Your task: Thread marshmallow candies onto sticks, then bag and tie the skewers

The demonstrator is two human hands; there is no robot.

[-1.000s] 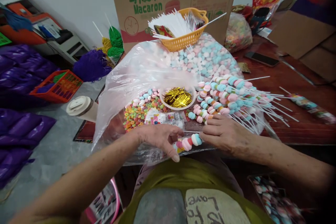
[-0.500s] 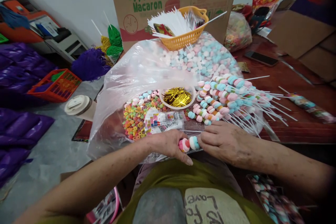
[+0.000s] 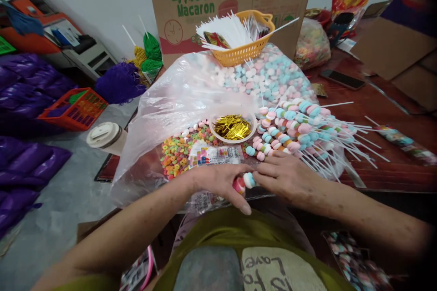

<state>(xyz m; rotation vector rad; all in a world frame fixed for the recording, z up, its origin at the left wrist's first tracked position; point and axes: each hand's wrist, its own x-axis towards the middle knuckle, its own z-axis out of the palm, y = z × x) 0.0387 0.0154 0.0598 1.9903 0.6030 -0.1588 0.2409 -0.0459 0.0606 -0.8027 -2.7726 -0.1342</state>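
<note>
A short candy skewer (image 3: 249, 180) of pink, white and blue marshmallow pieces lies between my hands near the table's front edge. My left hand (image 3: 220, 182) curls round its left end, thumb stretched beneath. At the other end, my right hand (image 3: 282, 177) has its fingertips closed on the skewer; any stick is hidden under that hand. Just beyond my left hand lie printed clear wrappers (image 3: 215, 154) and colourful ring candies (image 3: 174, 152). A bowl (image 3: 213, 134) of gold twist ties (image 3: 232, 126) stands behind them. Finished-looking marshmallow skewers (image 3: 300, 129) are piled beyond my right hand.
A large clear plastic bag (image 3: 164, 95) spreads under the sweets, with loose marshmallows (image 3: 273, 77) at the back. Behind them are a yellow basket (image 3: 242, 53) of white sticks and a carton (image 3: 191, 18). A lidded cup (image 3: 104, 135) stands left, a phone (image 3: 342, 79) right.
My hands have drawn slightly closer together, and less of the candy skewer shows between them. The whole view has shifted a little.
</note>
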